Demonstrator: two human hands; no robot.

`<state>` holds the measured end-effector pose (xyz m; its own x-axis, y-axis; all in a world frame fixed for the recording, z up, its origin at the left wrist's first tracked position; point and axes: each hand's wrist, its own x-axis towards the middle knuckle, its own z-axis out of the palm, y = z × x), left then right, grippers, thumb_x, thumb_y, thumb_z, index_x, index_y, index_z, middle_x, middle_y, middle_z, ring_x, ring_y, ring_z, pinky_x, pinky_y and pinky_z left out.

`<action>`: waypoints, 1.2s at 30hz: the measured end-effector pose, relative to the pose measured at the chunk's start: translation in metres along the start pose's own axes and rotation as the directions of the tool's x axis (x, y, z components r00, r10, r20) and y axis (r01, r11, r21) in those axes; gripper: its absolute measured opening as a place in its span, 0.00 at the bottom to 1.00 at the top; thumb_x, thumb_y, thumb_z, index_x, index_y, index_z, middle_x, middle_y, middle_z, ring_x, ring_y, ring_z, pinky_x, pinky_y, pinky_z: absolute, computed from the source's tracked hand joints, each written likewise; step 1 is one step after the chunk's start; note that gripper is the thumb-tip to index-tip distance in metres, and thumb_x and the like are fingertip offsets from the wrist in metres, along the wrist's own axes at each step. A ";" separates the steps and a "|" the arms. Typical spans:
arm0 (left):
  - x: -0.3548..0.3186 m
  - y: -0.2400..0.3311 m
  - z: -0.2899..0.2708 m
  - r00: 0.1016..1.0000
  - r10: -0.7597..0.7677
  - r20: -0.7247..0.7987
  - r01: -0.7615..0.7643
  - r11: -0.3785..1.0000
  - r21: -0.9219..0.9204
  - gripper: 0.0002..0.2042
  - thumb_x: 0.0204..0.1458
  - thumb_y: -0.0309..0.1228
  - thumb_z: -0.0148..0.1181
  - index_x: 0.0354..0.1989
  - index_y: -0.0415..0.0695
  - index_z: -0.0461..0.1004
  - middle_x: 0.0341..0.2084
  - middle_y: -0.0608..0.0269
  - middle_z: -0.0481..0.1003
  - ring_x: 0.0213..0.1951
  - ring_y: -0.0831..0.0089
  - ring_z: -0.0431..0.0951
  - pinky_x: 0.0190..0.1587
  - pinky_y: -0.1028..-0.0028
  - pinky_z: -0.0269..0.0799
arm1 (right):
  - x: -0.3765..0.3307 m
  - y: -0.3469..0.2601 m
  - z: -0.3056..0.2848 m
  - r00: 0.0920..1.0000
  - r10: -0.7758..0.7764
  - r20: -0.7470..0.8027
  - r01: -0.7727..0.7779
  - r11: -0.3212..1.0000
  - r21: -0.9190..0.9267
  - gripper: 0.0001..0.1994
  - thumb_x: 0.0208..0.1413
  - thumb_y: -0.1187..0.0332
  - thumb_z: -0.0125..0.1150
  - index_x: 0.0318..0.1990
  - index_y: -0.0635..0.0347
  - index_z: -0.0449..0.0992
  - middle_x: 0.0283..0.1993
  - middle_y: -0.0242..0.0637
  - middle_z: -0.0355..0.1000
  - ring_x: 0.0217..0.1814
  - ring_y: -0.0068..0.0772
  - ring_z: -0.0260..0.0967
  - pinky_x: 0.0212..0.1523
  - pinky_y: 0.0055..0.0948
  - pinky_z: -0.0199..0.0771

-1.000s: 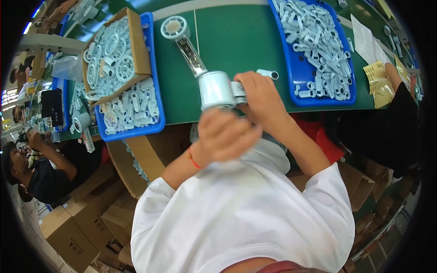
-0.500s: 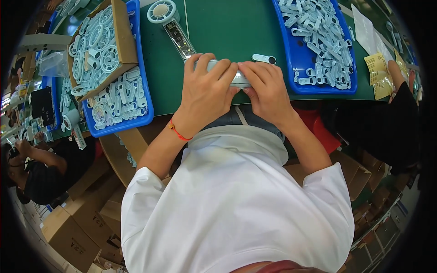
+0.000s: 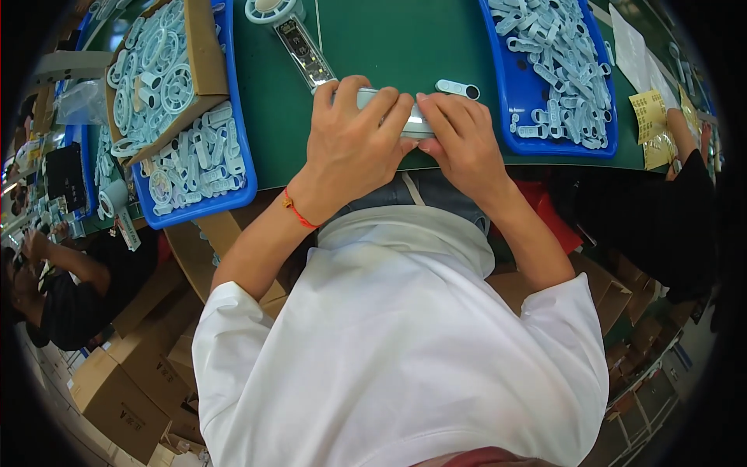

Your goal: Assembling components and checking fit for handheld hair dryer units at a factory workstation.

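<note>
My left hand (image 3: 352, 146) and my right hand (image 3: 461, 145) both press down on a pale blue-grey plastic part (image 3: 391, 109) lying on the green table (image 3: 389, 39) at its near edge. The fingers of both hands cover most of the part. A long strip-like piece with a round pale blue head (image 3: 289, 27) stretches from my left hand toward the far side. A small pale blue oblong piece (image 3: 457, 88) lies just beyond my right fingertips. A red cord circles my left wrist.
A blue tray (image 3: 243, 167) with pale blue plastic parts and a cardboard box (image 3: 204, 47) of round parts stands at the left. Another blue tray (image 3: 498, 93) of similar parts is at the right. Cardboard boxes (image 3: 117, 397) sit below. Other people work at left and right.
My hands have brought the part down from in front of my chest onto the table edge, and both now press flat on it.
</note>
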<state>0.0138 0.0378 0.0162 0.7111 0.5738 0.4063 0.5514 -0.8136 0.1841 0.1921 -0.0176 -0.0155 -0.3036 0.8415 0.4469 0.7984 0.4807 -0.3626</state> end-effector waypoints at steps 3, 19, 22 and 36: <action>-0.002 -0.002 0.002 0.999 0.025 -0.043 -0.025 1.000 0.008 0.24 0.30 0.39 0.68 0.39 0.44 0.72 0.34 0.66 0.71 0.39 0.62 0.68 0.41 0.62 0.61 | 0.003 0.000 -0.001 0.999 0.000 -0.039 0.001 0.999 0.044 0.26 0.43 0.68 0.60 0.52 0.64 0.66 0.48 0.41 0.66 0.50 0.42 0.62 0.50 0.37 0.61; 0.004 -0.001 -0.006 1.000 0.011 0.014 -0.011 1.000 0.004 0.26 0.28 0.37 0.68 0.42 0.45 0.71 0.39 0.66 0.70 0.44 0.61 0.66 0.49 0.59 0.59 | 0.009 -0.010 -0.011 0.982 0.190 0.018 -0.190 0.966 0.175 0.26 0.36 0.76 0.63 0.49 0.61 0.68 0.46 0.43 0.66 0.48 0.46 0.63 0.47 0.38 0.62; -0.004 0.007 -0.013 0.848 -0.173 -0.500 0.047 0.966 -0.254 0.33 0.39 0.40 0.67 0.54 0.44 0.61 0.49 0.57 0.62 0.52 0.62 0.61 0.54 0.61 0.56 | 0.002 -0.017 -0.019 0.961 0.272 0.046 -0.276 0.933 0.233 0.26 0.41 0.75 0.62 0.52 0.63 0.66 0.47 0.43 0.66 0.49 0.43 0.64 0.48 0.34 0.63; 0.012 0.037 0.012 0.873 -0.440 0.211 0.166 -0.139 -0.976 0.30 0.51 0.36 0.58 0.57 0.36 0.52 0.51 0.57 0.63 0.49 0.69 0.66 0.54 0.69 0.60 | 0.013 -0.032 -0.016 0.744 0.635 0.207 -0.341 0.094 0.935 0.24 0.51 0.70 0.61 0.55 0.65 0.62 0.50 0.35 0.65 0.51 0.25 0.63 0.47 0.23 0.65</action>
<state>0.0477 0.0160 0.0169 0.4699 0.8787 0.0843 -0.3846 0.1178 0.9155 0.1707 -0.0263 0.0145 0.1735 0.9825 -0.0675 -0.3078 -0.0110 -0.9514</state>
